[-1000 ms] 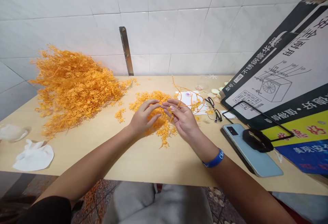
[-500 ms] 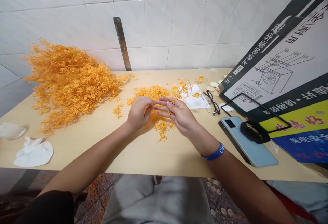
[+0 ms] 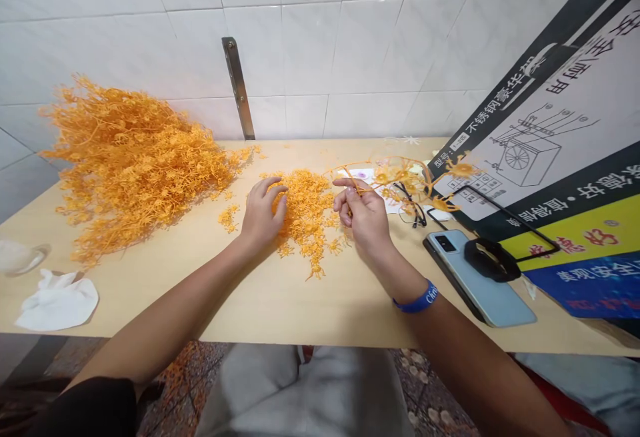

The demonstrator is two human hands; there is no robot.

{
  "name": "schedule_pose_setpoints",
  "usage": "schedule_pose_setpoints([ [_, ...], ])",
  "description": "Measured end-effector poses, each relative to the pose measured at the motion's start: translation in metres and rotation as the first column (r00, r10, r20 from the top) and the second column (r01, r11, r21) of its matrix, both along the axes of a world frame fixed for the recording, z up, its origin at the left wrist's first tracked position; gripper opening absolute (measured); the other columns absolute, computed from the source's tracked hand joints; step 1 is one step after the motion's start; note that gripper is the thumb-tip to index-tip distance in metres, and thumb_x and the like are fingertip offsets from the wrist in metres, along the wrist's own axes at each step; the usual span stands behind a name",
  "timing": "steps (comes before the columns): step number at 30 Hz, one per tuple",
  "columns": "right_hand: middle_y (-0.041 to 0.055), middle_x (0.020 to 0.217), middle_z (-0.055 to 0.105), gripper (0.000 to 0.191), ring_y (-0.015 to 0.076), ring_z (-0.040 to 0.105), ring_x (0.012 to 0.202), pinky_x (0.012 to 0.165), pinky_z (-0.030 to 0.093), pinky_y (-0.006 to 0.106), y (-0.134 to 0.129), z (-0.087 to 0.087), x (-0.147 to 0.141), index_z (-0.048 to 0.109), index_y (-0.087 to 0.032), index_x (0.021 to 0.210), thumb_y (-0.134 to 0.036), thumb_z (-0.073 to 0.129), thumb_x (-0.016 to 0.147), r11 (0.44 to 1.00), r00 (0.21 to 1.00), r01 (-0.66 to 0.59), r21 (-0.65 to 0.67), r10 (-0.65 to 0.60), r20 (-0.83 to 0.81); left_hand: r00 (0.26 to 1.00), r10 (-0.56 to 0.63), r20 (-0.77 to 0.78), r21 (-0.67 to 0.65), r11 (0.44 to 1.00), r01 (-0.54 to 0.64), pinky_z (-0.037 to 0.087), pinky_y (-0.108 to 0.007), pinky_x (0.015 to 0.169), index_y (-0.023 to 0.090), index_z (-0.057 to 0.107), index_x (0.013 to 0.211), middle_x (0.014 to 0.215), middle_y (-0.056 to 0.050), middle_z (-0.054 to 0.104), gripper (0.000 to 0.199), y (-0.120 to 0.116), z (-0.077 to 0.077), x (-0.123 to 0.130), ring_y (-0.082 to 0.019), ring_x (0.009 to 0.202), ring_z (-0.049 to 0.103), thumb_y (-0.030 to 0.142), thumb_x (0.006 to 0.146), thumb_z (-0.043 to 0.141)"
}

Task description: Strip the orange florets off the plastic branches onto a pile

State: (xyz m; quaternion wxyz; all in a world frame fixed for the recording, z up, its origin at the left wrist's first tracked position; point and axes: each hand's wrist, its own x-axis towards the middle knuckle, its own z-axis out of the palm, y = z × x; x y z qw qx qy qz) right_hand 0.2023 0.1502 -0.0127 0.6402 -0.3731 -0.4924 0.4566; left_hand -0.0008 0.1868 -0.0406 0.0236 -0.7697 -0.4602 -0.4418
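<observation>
My right hand (image 3: 366, 214) pinches the stem of an orange plastic flower spray (image 3: 400, 174), whose branches and blossoms reach out to the right over the glasses and white paper. My left hand (image 3: 263, 212) rests at the left side of a loose pile of small orange plastic pieces (image 3: 309, 207), its fingers apart and curved, with nothing seen in them. Between both hands the pile spreads toward me in a narrow tail. Left of it lies a small separate clump (image 3: 229, 218) of the same pieces.
A big heap of orange sprays (image 3: 140, 164) fills the table's left. Crumpled tissue (image 3: 60, 300) lies at the front left. At right are black-framed glasses (image 3: 419, 214), a light blue phone (image 3: 487, 294), a black strap (image 3: 493, 259) and a large printed box (image 3: 540, 150) leaning near the wall.
My hands have drawn apart from each other. The right one now holds the spray up to the right, while the left has opened and shifted slightly left beside the pile.
</observation>
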Motion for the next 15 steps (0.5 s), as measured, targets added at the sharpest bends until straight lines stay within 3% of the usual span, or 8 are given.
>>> schedule_pose_setpoints([
  [5,-0.0048,0.059,0.054,0.03,0.0061,0.035,0.038,0.04,0.029,0.023,-0.008,-0.001,-0.005,0.064,-0.021,0.105,-0.045,0.051,0.092,0.995,0.988,0.085,0.06,-0.092,0.127,0.998,-0.037,0.051,0.067,0.997,0.034,0.045,-0.043,0.101,0.019,0.061,0.117,0.119,-0.011,0.066,0.028,-0.003,0.004,0.001,-0.023,0.114,0.058,0.031,0.096,0.048],
  [9,-0.0035,0.054,0.05,0.03,0.0103,0.044,0.045,0.047,0.038,0.025,-0.011,-0.007,-0.009,0.067,-0.022,0.104,-0.042,0.048,0.093,0.994,0.977,0.101,0.051,-0.108,0.184,0.999,-0.024,0.046,0.053,0.998,0.021,0.045,-0.044,0.098,0.019,0.067,0.108,0.108,-0.01,0.071,0.027,-0.004,0.004,0.0,-0.022,0.105,0.063,0.031,0.097,0.045],
  [12,-0.0024,0.053,0.05,0.031,0.0102,0.043,0.045,0.048,0.04,0.025,-0.008,-0.012,-0.009,0.069,-0.021,0.091,-0.041,0.045,0.095,0.997,0.976,0.083,0.002,-0.082,0.204,0.998,0.019,0.057,0.04,0.999,-0.021,0.041,-0.048,0.102,0.02,0.069,0.107,0.099,-0.007,0.074,0.027,-0.002,0.002,-0.001,-0.022,0.099,0.067,0.031,0.098,0.046],
  [15,-0.0013,0.053,0.052,0.041,0.0085,0.04,0.04,0.044,0.038,0.023,-0.004,-0.017,-0.008,0.067,-0.019,0.074,-0.04,0.041,0.097,0.996,0.954,0.094,-0.004,-0.089,0.287,0.998,0.019,0.064,0.092,0.995,-0.024,0.043,-0.047,0.1,0.02,0.066,0.113,0.103,-0.008,0.074,0.026,-0.004,0.004,-0.001,-0.022,0.102,0.066,0.031,0.096,0.049],
])
